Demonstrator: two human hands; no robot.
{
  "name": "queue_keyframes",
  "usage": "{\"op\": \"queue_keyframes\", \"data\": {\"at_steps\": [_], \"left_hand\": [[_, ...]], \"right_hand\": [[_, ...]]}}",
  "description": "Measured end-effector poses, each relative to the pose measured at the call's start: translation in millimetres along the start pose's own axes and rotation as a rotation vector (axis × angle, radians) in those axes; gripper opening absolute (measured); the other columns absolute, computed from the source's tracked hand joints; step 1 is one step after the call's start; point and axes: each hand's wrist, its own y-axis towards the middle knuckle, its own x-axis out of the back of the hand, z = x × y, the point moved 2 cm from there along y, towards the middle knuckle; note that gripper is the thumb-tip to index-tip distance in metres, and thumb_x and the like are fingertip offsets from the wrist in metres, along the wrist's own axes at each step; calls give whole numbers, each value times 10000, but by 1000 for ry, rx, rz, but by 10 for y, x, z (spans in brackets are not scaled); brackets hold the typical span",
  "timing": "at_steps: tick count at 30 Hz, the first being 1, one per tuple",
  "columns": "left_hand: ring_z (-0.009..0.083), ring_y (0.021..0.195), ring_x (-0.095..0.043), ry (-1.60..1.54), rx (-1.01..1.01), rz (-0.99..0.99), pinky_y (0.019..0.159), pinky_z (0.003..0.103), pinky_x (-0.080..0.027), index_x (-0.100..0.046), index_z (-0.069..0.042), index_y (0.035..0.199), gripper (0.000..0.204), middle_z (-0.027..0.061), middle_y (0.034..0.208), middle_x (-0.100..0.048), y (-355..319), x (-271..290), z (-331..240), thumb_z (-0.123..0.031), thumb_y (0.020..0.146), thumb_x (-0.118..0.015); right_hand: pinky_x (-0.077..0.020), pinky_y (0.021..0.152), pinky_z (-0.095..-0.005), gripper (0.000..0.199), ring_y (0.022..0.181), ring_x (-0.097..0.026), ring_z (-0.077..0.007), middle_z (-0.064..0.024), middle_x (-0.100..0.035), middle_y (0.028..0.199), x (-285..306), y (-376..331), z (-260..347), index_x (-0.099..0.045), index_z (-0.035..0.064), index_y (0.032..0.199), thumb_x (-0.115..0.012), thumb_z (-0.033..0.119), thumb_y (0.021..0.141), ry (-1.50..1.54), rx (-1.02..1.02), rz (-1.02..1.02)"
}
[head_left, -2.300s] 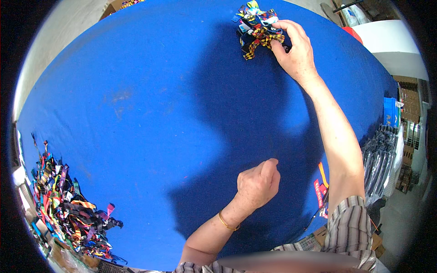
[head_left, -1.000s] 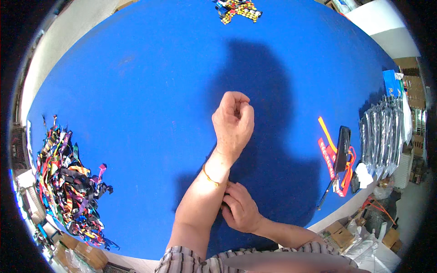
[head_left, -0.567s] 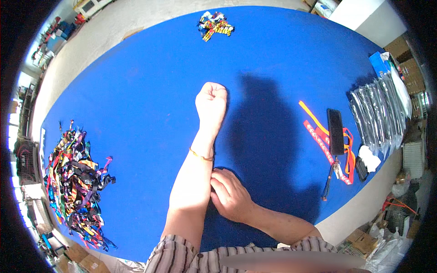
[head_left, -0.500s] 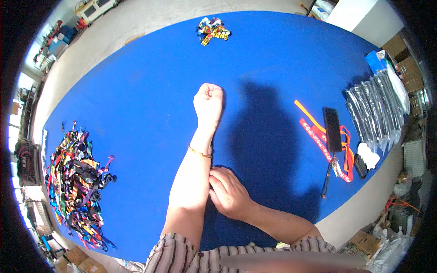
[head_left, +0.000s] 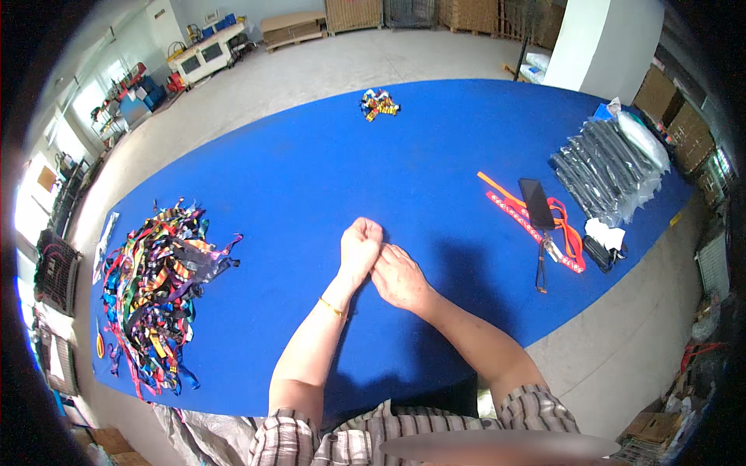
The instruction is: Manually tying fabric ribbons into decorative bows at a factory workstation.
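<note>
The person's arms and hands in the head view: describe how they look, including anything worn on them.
The left sleeve and right sleeve match: pale fabric with dark stripes, leaving both forearms bare. A thin, gold-coloured bangle circles the left wrist; none shows on the right. The left hand and right hand wear no gloves.

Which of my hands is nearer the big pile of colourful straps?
Left. Your left hand is to the right of the pile of colourful straps; your right hand is farther right, beyond the left one.
</note>
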Motion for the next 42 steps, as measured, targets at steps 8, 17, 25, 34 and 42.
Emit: {"op": "queue_keyframes", "data": {"at_steps": [8,17,25,34,42], "left_hand": [[123,634,-568,129,-96,39,616,307,-483,-591,-43,955,109,56,702,-625,-483,267,149,-125,900,-545],[108,813,-577,-47,-83,31,735,269,-493,-608,-24,1090,218,59,907,-653,-673,427,229,-117,921,-507],[103,861,-591,-216,-68,164,759,276,-499,-598,-23,1147,265,54,927,-663,-651,354,130,-139,917,-536],[92,699,-547,-224,-85,123,648,291,-480,-601,-32,1100,208,17,764,-612,-647,282,211,-129,935,-517],[265,758,-646,-91,-63,37,695,403,-508,-600,-38,1034,185,149,811,-665,-642,223,159,-159,921,-519]], "right_hand": [[-448,980,-433,224,1095,-560,-339,-173,-578,1102,46,-29,113,-596,-15,1028,-578,49,814,-37,-2,-8],[-451,922,-464,175,1017,-568,-371,-193,-592,1048,-174,-9,415,-575,-1,1003,-534,72,849,-183,-134,-60],[-445,893,-502,144,989,-576,-375,-182,-604,999,-144,48,217,-592,23,961,-536,119,870,-275,-159,0],[-439,932,-461,211,1071,-565,-364,-173,-601,1104,-130,-4,193,-563,34,1077,-578,140,894,-156,-248,7],[-443,942,-422,228,1111,-549,-352,-166,-591,1154,-99,22,183,-575,34,1087,-528,204,944,-125,-310,59]]}}
